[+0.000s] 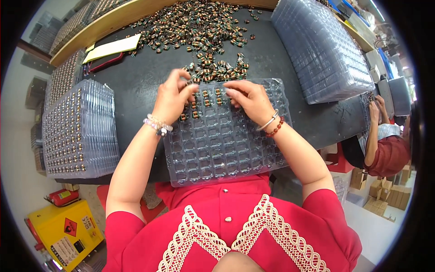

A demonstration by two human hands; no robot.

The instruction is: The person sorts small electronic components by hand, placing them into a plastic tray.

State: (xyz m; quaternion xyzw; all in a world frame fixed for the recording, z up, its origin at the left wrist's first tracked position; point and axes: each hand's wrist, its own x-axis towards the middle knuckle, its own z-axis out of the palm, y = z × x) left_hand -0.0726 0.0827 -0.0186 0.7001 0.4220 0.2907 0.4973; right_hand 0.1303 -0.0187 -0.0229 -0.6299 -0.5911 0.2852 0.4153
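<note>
A clear plastic blister tray (217, 154) lies before me, tilted against the table's near edge. Small copper-wound coils (206, 97) with green and dark parts sit in several pockets of its far rows. Over the far left corner my left hand (171, 96) is closed, slightly blurred, with thumb and fingers around what looks like one such coil. My right hand (253, 100) hovers over the far right part of the tray, thumb and fingertips drawn together; whatever they hold is hidden. Just beyond the tray lie more loose coils (219, 70), close to both hands.
A large heap of coils (195, 25) covers the back of the dark table (131, 90). Filled trays are stacked at left (79, 136), clear trays at right (321, 54). Yellow paper (113, 47) lies over a red-edged object. At far right sits another person (389, 152).
</note>
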